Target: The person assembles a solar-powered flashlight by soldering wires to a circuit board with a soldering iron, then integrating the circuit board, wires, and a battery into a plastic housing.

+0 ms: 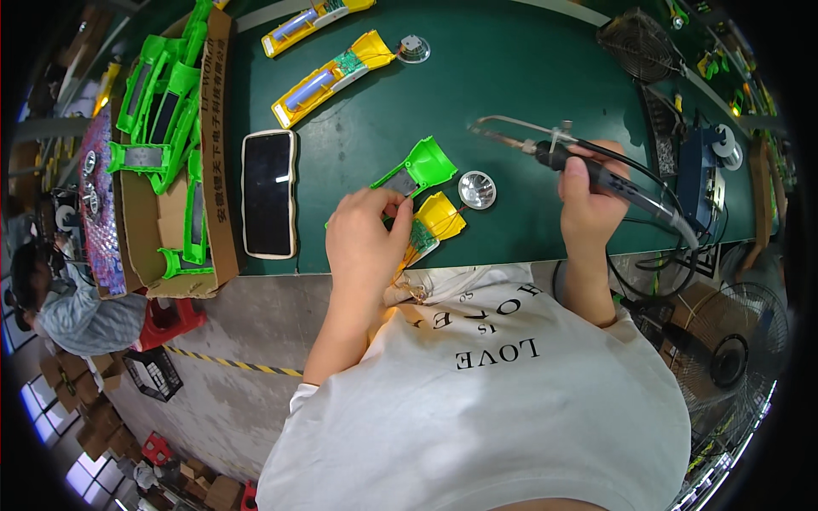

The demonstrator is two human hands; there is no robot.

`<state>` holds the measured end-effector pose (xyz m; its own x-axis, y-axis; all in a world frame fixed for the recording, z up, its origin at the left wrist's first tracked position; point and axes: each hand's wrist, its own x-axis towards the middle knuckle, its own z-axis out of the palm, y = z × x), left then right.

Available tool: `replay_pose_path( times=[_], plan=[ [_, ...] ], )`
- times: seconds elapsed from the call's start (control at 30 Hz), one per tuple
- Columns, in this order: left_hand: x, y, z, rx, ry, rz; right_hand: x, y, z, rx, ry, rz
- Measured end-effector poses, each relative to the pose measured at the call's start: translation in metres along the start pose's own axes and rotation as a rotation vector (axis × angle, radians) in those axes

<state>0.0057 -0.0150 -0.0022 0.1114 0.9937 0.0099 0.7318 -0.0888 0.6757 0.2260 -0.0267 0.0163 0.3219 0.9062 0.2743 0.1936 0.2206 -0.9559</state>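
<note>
At the near edge of the green table [511, 85], a yellow plastic flashlight half with a green circuit board [430, 223] is pinched under the left hand [368, 234]. A black-handled soldering iron [588, 170] is clamped in the right hand [588, 209], well off to the right, beside a silver reflector cup [476, 189].

Phone [268, 193], cardboard box [217, 153], desk fan [639, 43]

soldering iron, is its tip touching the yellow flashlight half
No, the soldering iron is raised in the right hand, its tip pointing away from the yellow flashlight half.

Left hand [366, 234] curls fingers-down at the bench's near edge, apparently pinching; right hand [588, 200] fists beside it, raised.
</note>
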Motion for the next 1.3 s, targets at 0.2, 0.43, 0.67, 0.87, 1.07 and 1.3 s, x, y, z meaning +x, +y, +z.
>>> replay_pose_path(
  times=[0.2, 0.43, 0.67, 0.87, 1.07, 1.3],
  plan=[
    [-0.002, -0.003, 0.005, -0.008, 0.031, -0.005, 0.005, -0.006, 0.0, 0.105, 0.109, -0.081],
    [-0.001, -0.001, 0.008, 0.044, 0.082, -0.064, 0.005, -0.004, -0.002, 0.106, 0.101, -0.073],
    [0.002, 0.0, 0.01, 0.059, 0.077, -0.104, 0.0, -0.012, 0.007, 0.012, 0.068, -0.004],
    [0.004, 0.002, 0.007, 0.125, 0.023, -0.138, -0.005, -0.03, 0.029, -0.17, -0.193, 0.022],
    [0.008, 0.004, 0.003, 0.191, -0.06, -0.148, -0.007, -0.03, 0.042, -0.218, -0.31, 0.109],
    [0.011, 0.005, 0.002, 0.227, -0.108, -0.14, -0.008, -0.027, 0.046, -0.291, -0.375, 0.146]
  ],
)
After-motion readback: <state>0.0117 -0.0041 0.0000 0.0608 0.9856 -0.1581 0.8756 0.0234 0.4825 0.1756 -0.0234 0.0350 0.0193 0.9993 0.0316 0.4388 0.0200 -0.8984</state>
